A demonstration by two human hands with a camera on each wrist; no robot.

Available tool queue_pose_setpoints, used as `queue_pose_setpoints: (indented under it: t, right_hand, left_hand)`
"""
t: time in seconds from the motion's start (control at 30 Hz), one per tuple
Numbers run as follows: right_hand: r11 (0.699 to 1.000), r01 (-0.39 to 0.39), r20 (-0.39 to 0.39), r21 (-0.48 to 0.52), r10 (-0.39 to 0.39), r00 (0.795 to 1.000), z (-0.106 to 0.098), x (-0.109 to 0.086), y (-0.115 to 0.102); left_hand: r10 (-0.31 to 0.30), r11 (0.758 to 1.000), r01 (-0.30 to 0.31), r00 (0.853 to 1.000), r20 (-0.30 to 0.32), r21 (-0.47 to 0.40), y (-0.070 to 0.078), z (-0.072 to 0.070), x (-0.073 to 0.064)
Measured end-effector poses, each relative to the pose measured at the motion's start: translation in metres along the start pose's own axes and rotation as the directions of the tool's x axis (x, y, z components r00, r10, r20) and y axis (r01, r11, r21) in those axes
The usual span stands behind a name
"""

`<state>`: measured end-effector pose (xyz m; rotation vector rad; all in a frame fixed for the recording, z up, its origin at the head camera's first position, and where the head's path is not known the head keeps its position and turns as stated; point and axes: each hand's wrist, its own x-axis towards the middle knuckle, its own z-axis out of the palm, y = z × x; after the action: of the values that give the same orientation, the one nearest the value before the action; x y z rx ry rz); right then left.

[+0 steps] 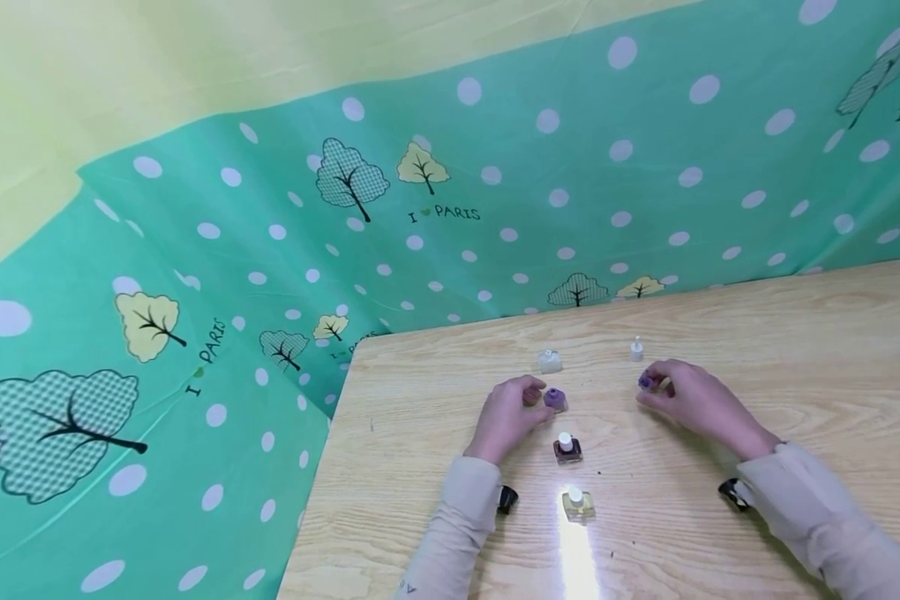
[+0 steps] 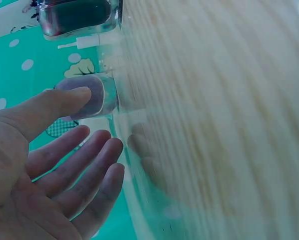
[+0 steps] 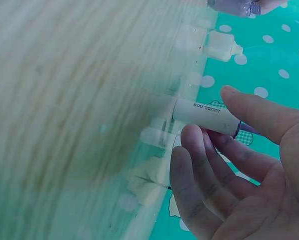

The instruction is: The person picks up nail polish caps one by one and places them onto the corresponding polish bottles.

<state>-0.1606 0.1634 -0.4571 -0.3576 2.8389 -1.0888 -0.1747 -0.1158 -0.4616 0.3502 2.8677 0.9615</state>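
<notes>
Head: purple bottle point(image 1: 555, 402) and clear bottle point(image 1: 550, 362) are standing uncapped, nearer counter's point(image 1: 397, 400) far edge; dark bottle point(image 1: 567, 455) and yellow bottle point(image 1: 579, 509) are wearing white caps point(image 1: 566, 440), likely work left.
Left wrist: left hand point(image 2: 44, 197) is resting spread, thumb touching purple bottle.
Right wrist: right hand point(image 3: 259, 197) is relaxing around upturned cap point(image 3: 204, 117), not pinching.

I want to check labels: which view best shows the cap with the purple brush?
The right wrist view: the purple-brushed cap is large there, printing visible. The head view shows it tiny, at the right hand; the left wrist view doesn't show it.
</notes>
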Motion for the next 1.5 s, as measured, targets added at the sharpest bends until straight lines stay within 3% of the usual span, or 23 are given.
queue_pose_setpoints:
  t: [0.53, 0.83, 1.23, 1.5]
  right_hand:
    - [0.999, -0.002, 0.009, -0.035, 0.002, 1.0, -0.001, 0.004, 0.0]
    - [0.997, 0.021, -0.014, -0.068, -0.022, 1.0, -0.009, -0.005, -0.008]
    - [0.992, 0.078, -0.017, -0.099, -0.08, 0.997, -0.019, -0.023, -0.025]
    - [0.986, 0.105, -0.05, -0.132, -0.112, 0.992, -0.024, -0.033, -0.031]
  left_hand:
    - [0.036, 0.999, -0.036, 0.999, -0.006, 0.012, 0.003, 0.001, 0.002]
    - [0.039, 0.999, -0.042, 0.996, -0.081, -0.028, 0.006, -0.004, -0.005]
    - [0.124, 0.981, -0.14, 0.985, -0.124, -0.133, 0.015, -0.01, -0.025]
    - [0.193, 0.971, -0.214, 0.967, -0.168, -0.112, 0.02, -0.014, -0.034]
